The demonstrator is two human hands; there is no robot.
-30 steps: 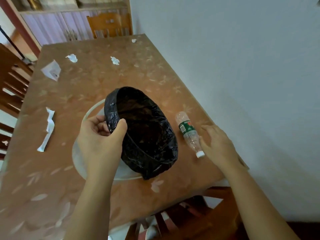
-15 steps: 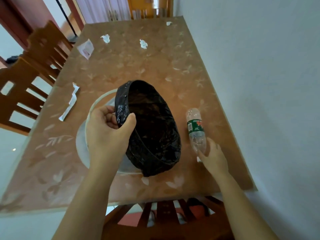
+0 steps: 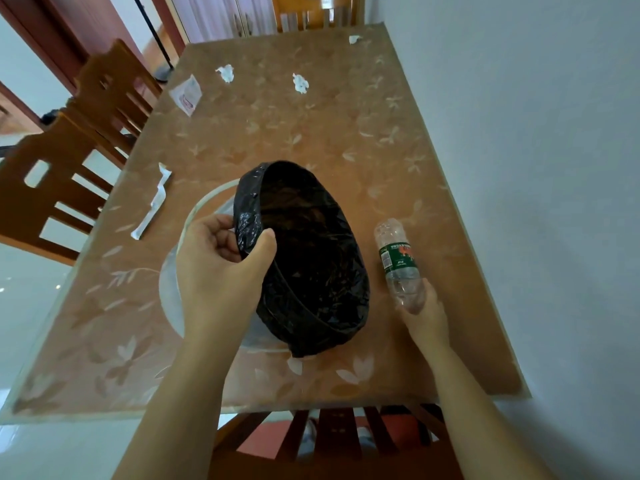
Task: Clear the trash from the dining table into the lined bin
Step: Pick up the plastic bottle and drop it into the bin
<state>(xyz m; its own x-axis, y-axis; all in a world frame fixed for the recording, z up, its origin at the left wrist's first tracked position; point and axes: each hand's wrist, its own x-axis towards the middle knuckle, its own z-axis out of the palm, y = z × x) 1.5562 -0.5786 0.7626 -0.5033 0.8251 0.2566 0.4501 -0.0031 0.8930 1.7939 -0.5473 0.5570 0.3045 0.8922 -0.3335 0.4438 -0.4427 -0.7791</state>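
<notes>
Right hand [image 3: 420,311] grip closed around cap end of plastic bottle [image 3: 398,261], lower right of frame, bottle lying on worktop [image 3: 346,133] just beside lined bin [image 3: 304,258]. Left hand [image 3: 221,268] pinches liner at bin rim, thumb inside. Risk: thin bottle crushes, slips; bin tips when pulled. Both forearms extend from bottom edge. 5 paper scraps remain farther up.

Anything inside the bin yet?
The bin shows only its black liner, folded over the rim that the left hand grips. No trash shows inside, though the dark bottom is hard to read. The bottle is outside, in the right hand.
</notes>
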